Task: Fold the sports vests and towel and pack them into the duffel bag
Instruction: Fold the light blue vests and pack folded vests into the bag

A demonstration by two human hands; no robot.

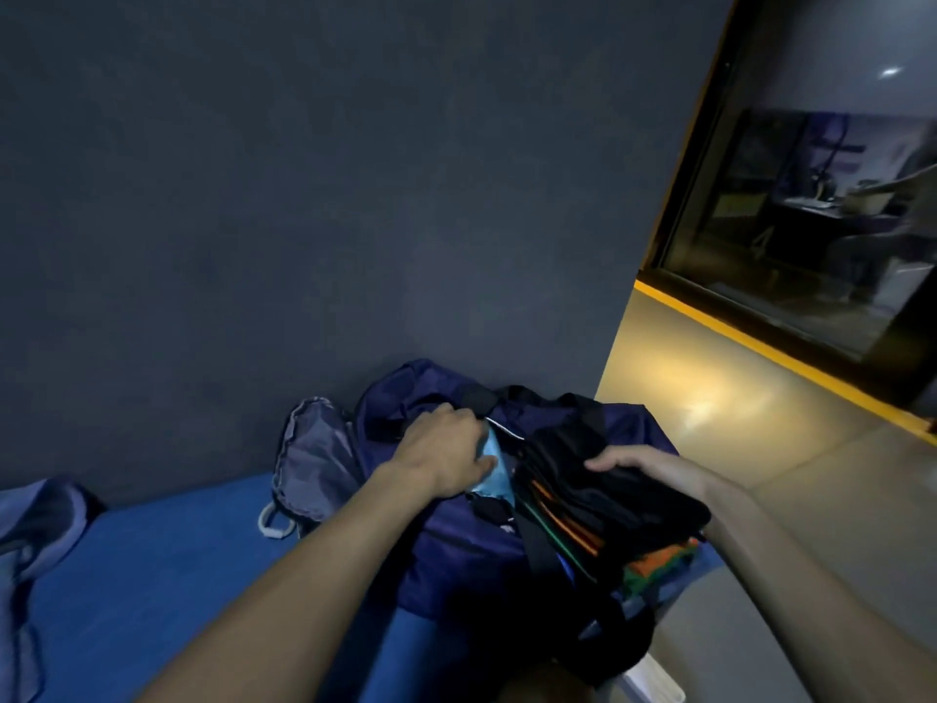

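Packing the folded vests into the bag

The right hand point(646, 466) grips the soft, light stack of vests point(608, 504) from above; the left hand point(446, 449), fingers curled, holds the bag point(446, 545) mouth open; support the stack underneath.

Left hand point(446, 451): forearm extended forward from lower left, palm down, fingers reaching forward and down (tips hidden from view). Right hand point(644, 466): forearm entered from the right edge, wrist bent inward, fingers curled over and gripping. Both forearms were bare.
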